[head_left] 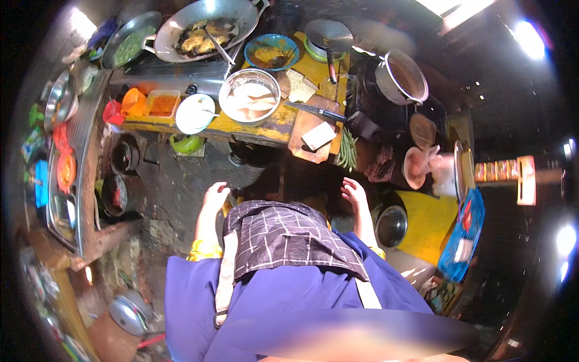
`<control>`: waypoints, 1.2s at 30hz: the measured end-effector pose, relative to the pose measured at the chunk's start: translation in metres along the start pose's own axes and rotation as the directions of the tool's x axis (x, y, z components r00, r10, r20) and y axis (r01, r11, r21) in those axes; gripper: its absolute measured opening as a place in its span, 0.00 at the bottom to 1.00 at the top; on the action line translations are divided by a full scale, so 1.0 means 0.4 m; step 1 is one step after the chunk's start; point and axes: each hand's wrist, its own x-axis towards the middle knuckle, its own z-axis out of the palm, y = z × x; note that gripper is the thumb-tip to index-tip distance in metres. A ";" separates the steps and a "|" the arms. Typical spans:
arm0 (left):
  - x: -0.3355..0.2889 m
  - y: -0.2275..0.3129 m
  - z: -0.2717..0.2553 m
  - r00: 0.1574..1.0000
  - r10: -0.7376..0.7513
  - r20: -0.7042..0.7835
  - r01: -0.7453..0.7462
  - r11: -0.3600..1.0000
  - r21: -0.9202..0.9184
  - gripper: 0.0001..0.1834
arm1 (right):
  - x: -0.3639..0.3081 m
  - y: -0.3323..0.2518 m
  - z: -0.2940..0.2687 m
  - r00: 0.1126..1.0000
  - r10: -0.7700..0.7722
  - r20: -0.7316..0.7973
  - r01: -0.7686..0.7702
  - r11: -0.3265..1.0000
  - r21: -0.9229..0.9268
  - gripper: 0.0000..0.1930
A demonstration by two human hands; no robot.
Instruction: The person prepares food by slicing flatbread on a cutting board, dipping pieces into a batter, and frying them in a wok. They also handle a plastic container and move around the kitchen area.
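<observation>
While the left hand [216, 196] and right hand [354, 192] hover empty, fingers loosely curled, short of the wooden cutting board [298, 137], the right is nearer; green beans [347, 149] lie lengthwise beside the board's right edge, a knife [316, 111] crossing its far part.

Dim room, hard glare upper right and right edge. Hands [216, 196] [354, 192], bowl [248, 122] brightly lit; floor [181, 181] before counter [270, 130] dark. Edges bend, corners black; blurred oval at bottom.
</observation>
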 end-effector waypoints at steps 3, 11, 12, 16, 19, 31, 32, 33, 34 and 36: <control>-0.076 -0.062 0.121 0.942 -0.253 -0.222 0.195 0.948 -0.252 0.18 | 0.217 -0.103 -0.084 0.953 -0.230 0.200 0.276 0.929 -0.246 0.17; -0.244 0.157 0.565 0.849 -0.452 -0.275 0.239 0.792 -0.562 0.15 | 0.520 -0.432 0.008 0.360 -0.611 0.705 0.902 0.036 -0.430 0.27; -0.229 0.205 0.586 0.881 -0.361 -0.306 0.214 0.880 -0.424 0.15 | 0.528 -0.448 0.033 0.342 -0.576 0.742 0.892 -0.049 -0.449 0.28; -0.169 0.388 0.620 0.934 -0.174 -0.312 0.119 0.975 -0.186 0.14 | 0.542 -0.450 0.103 0.455 -0.434 0.778 0.796 -0.194 -0.574 0.30; -0.096 0.479 0.615 0.963 -0.066 -0.259 0.028 0.989 -0.146 0.13 | 0.564 -0.444 0.107 0.536 -0.440 0.720 0.797 -0.017 -0.603 0.28; 0.285 0.628 0.745 0.902 0.275 -0.331 -0.076 0.859 0.506 0.28 | 0.459 -0.205 -0.058 0.871 0.022 0.490 0.069 0.983 -0.168 0.18; 0.299 0.633 0.760 0.916 0.238 -0.324 -0.039 0.855 0.516 0.30 | 0.451 -0.184 -0.056 0.895 0.001 0.447 0.099 0.975 -0.200 0.16; 0.312 0.635 0.770 0.926 0.200 -0.320 0.000 0.849 0.529 0.32 | 0.447 -0.170 -0.062 0.877 0.011 0.481 0.075 0.984 -0.159 0.20; 0.319 0.633 0.774 0.922 0.212 -0.325 -0.001 0.838 0.546 0.32 | 0.448 -0.161 -0.062 0.876 0.031 0.482 0.048 0.987 -0.152 0.20; 0.327 0.628 0.783 0.910 0.233 -0.344 0.008 0.817 0.576 0.33 | 0.454 -0.149 -0.067 0.859 0.076 0.506 -0.010 0.991 -0.132 0.20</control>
